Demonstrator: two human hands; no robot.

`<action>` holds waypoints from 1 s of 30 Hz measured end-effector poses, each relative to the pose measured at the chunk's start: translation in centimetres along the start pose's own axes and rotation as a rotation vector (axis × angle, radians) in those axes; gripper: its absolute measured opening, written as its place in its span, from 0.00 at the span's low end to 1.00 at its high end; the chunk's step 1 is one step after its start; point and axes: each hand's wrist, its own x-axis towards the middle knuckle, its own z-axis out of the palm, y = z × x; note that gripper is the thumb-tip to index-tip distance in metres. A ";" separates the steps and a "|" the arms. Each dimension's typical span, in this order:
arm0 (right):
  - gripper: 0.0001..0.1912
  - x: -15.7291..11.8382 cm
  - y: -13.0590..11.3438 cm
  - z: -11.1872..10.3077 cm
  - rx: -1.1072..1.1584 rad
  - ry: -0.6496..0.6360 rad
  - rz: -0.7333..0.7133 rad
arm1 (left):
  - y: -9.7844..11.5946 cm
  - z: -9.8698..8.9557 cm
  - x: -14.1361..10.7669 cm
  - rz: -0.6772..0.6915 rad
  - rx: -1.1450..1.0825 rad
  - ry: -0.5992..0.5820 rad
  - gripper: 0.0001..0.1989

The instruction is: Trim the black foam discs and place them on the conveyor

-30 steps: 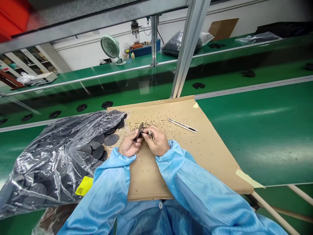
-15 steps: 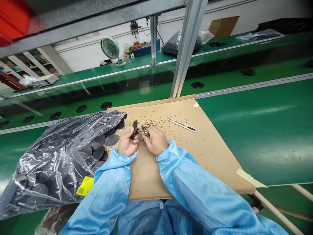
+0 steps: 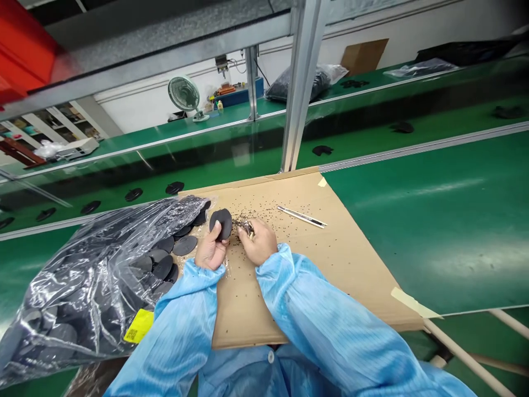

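My left hand [image 3: 211, 252] grips a round black plastic disc [image 3: 223, 222] by its edge, thumb across the face, which is turned towards me. Close beside it on the right, my right hand [image 3: 260, 241] is closed around a small shiny metal tool [image 3: 248, 227]; fingers cover most of it, so its exact kind is unclear. Both hands are above a brown cardboard sheet [image 3: 248, 320]. Many tiny black scraps [image 3: 264, 212] are scattered there beyond the hands. A slim white utility knife [image 3: 301, 216] lies right of the scraps.
Left of the hands lies a large clear plastic bag [image 3: 95, 264] of black discs, some spilling from its mouth, such as one loose disc [image 3: 185, 245]. A metal post [image 3: 303, 82] rises behind the cardboard. More discs [image 3: 174, 188] lie on the green conveyor [image 3: 231, 149] beyond.
The disc in my left hand has turned from edge-on to showing its face. My right hand keeps the metal tool beside it. The view has shifted slightly.
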 end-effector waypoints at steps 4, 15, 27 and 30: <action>0.09 -0.1 0.2 0.1 0.091 0.084 0.018 | 0.4 0.9 0.6 0.075 0.167 0.063 0.18; 0.05 -0.1 0.6 0.4 0.162 0.129 0.027 | 8.2 9.0 14.7 0.760 1.654 0.145 0.27; 0.07 0.3 0.7 0.0 0.219 0.150 0.061 | 1.3 5.5 3.1 0.456 1.032 -0.101 0.14; 0.08 0.4 0.8 -0.1 0.259 0.152 0.053 | -1.1 4.3 -1.3 0.458 0.811 -0.152 0.11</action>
